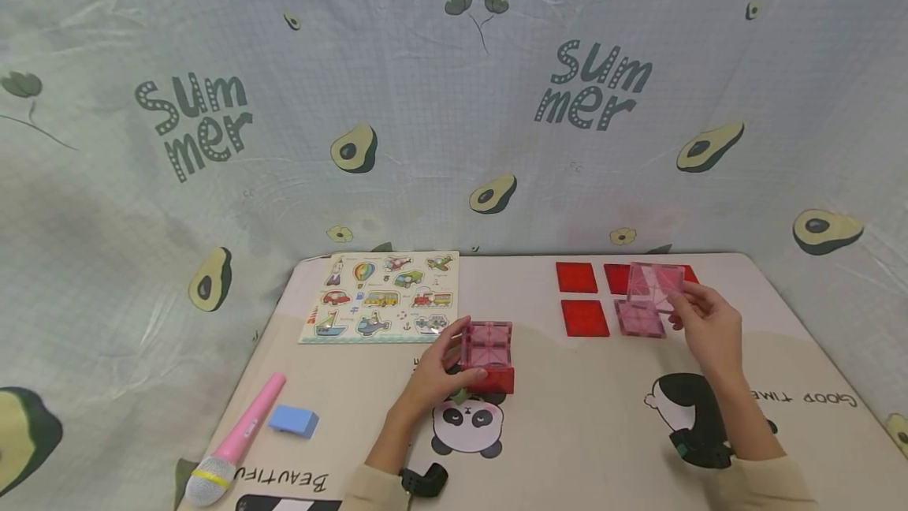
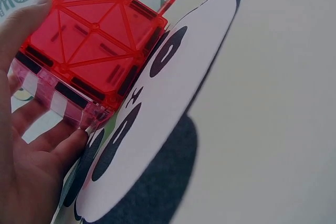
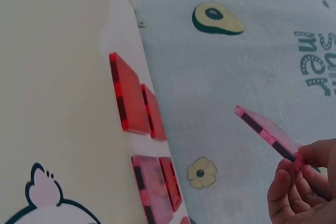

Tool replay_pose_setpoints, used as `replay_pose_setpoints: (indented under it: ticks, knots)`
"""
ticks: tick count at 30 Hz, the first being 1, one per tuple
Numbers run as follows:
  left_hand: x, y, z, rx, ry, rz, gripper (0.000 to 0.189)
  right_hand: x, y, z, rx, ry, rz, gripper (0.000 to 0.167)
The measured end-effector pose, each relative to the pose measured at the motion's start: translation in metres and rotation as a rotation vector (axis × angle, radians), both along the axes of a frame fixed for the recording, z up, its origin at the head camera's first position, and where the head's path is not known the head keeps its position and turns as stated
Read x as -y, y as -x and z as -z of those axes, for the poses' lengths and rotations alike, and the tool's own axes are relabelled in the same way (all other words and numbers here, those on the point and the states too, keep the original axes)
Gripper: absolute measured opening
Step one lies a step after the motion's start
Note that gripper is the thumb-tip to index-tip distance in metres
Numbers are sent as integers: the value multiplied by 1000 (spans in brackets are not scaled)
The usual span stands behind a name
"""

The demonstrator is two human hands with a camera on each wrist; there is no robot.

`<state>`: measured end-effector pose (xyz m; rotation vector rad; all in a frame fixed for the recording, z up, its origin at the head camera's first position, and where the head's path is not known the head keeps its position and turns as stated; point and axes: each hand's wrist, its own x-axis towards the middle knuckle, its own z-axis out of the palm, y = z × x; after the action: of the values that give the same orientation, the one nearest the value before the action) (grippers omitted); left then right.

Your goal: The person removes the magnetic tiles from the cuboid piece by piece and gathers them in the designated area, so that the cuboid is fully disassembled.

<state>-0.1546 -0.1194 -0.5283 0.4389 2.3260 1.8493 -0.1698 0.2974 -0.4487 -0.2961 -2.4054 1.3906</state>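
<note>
Near the middle of the table stands a small box of see-through magnetic tiles (image 1: 500, 379), with a red front wall and pink sides. My left hand (image 1: 433, 375) holds it from the left. In the left wrist view, the thumb lies at the edge of the red wall (image 2: 97, 38), and the fingers touch a pink side. On the right, my right hand (image 1: 715, 333) pinches a pink magnetic tile (image 1: 649, 281) by its edge, raised off the table. Beneath and beside it lie several flat red tiles (image 1: 585, 318) and one pink tile (image 1: 641, 320), partly covered by the raised tile.
A vehicle puzzle board (image 1: 386, 298) lies at the back left. Toward the front left are a pink toy microphone (image 1: 248, 424) and a blue block (image 1: 293, 420). A patterned curtain (image 1: 426, 101) hangs behind the table's back edge.
</note>
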Motion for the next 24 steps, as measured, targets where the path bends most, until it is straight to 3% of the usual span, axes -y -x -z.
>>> replay_pose_setpoints:
  ticks: [10,15,24]
  knots:
    - [-1,0,0,-4,-1,2,85,-30,7,8,94,39,131,55]
    - [-1,-1,-1,-1,-2,1,85,-40,10,13,103,42,166,53]
    - [-1,-1,-1,-2,-10,0,86,-54,17,28,211,12,218,54]
